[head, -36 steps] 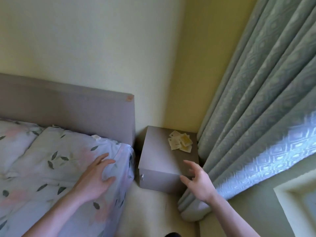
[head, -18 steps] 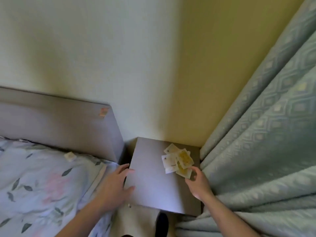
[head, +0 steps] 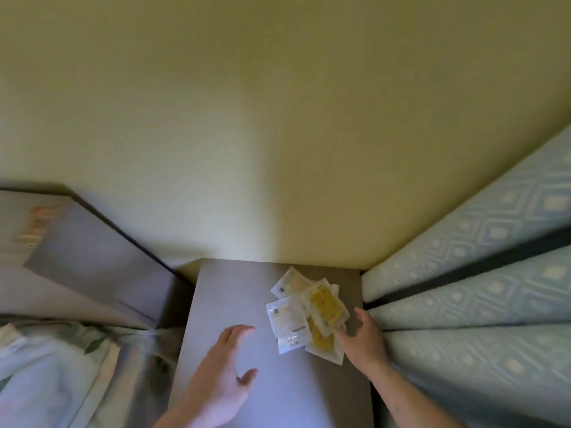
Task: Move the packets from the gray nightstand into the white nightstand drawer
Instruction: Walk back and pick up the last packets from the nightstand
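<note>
Yellow wall (head: 278, 118); patterned curtain (head: 479, 288) right; headboard (head: 92, 257) left.

A pale yellow-green wall (head: 278, 118) fills the upper view. Against the wall at left stands a gray headboard (head: 92, 261); below the headboard lies leaf-printed bedding (head: 55, 372). Right of the wall, a blue-green curtain (head: 482, 304) with a diamond pattern hangs in heavy folds.

Bare hands (head: 364, 338), forearms unsleeved
</note>
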